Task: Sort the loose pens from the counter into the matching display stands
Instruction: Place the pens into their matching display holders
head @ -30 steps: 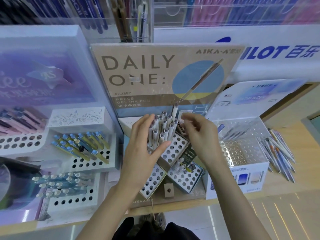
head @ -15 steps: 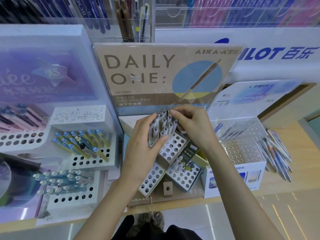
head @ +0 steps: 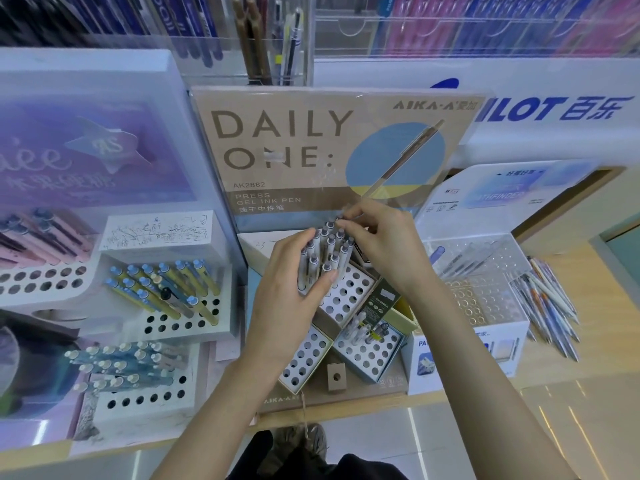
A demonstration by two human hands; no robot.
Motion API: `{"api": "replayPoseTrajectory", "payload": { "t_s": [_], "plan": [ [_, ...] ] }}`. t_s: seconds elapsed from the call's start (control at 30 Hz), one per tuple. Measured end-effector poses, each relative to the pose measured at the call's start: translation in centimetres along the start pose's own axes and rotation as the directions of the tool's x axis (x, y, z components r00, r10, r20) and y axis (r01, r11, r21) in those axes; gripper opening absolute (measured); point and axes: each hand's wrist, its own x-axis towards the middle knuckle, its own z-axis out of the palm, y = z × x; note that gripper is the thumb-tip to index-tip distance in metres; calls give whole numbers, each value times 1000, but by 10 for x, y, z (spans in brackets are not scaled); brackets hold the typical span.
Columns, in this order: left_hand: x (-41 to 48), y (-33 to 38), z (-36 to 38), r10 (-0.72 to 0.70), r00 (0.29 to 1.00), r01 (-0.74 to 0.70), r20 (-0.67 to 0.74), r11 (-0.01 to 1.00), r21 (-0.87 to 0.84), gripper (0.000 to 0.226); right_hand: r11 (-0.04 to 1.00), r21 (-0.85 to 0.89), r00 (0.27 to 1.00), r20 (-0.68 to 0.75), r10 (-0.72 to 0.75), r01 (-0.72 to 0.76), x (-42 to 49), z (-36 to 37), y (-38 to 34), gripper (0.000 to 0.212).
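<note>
A bunch of white pens with grey caps [head: 329,251] stands in the top holed block [head: 346,292] of the brown DAILY ONE stand [head: 311,157]. My left hand [head: 291,299] wraps round the bunch from the left, thumb across its front. My right hand [head: 384,244] reaches over from the right and pinches the top of one pen at the back of the bunch. Loose pens [head: 547,299] lie in a heap on the wooden counter at the right.
A clear and white holed stand [head: 485,306] sits between the brown stand and the loose pens. Left of me stand white blocks with blue-and-yellow pens [head: 162,285] and teal pens [head: 121,362]. Two lower holed blocks [head: 367,351] hold a few pens.
My right hand lowered a raised pen into the bunch and now pinches a pen top at the back. My left hand closed tighter round the bunch.
</note>
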Motion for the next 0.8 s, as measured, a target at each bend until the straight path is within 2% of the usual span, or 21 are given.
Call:
{"api": "replayPoseTrajectory", "payload": {
  "t_s": [0.23, 0.43, 0.57, 0.67, 0.8],
  "plan": [
    [1, -3, 0, -3, 1000, 3, 8, 1000, -15, 56, 989, -118, 996, 0, -94, 93, -2, -4, -1, 12],
    [0, 0, 0, -28, 1000, 28, 8, 997, -78, 69, 999, -6, 997, 72, -33, 34, -7, -9, 0, 9],
    [0, 3, -3, -35, 999, 37, 24, 995, -92, 71, 1000, -12, 995, 102, 6, -5, -14, -9, 6, 27],
    [-1, 10, -5, -10, 1000, 11, 17, 999, -52, 68, 999, 33, 998, 58, 22, -24, -23, -13, 6, 31],
    [-4, 36, 6, 143, 989, -143, -24, 990, -4, 52, 983, 176, 995, -75, 62, -48, -48, -36, 9, 26]
  ]
}}
